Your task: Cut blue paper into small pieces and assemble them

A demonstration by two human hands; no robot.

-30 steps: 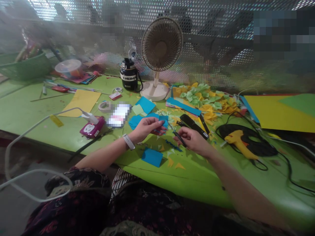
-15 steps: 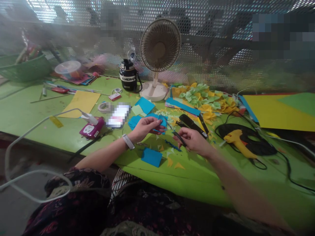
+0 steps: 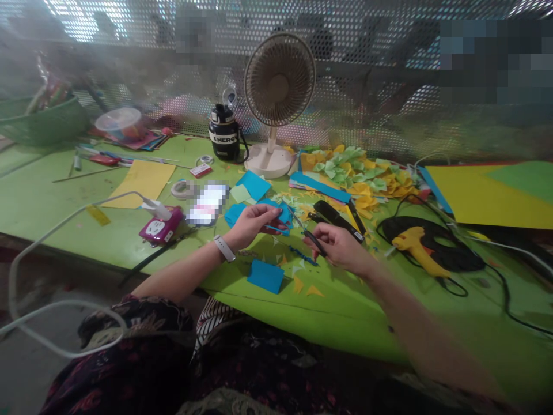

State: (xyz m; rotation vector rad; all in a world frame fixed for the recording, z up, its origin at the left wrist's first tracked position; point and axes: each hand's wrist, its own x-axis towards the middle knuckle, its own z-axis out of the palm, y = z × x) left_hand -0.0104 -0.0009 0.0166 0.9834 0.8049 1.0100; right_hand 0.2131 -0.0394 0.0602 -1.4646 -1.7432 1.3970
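Observation:
Between thumb and fingers, my left hand [image 3: 256, 223] pinches a small piece of blue paper [image 3: 284, 215]. My right hand [image 3: 336, 244] is closed round the dark handles of a pair of scissors [image 3: 314, 240], whose blades point up and left at the edge of that paper. More blue paper lies behind my left hand and blends with the held piece, so its outline is hard to make out. On the table below my hands is a loose blue rectangle [image 3: 265, 276], with orange scraps [image 3: 315, 289] and pale green scraps beside it.
A black stapler [image 3: 332, 218] lies just beyond my right hand. Further right are a yellow glue gun [image 3: 418, 252] and its cord. A fan [image 3: 270, 159], a bottle [image 3: 225, 135] and a heap of green and orange paper pieces [image 3: 358, 173] stand behind. A phone [image 3: 208, 204] and a purple socket block [image 3: 161, 226] are left.
The blue paper in my left hand has turned a little and shows a different outline by the scissor blades. My hands have barely shifted.

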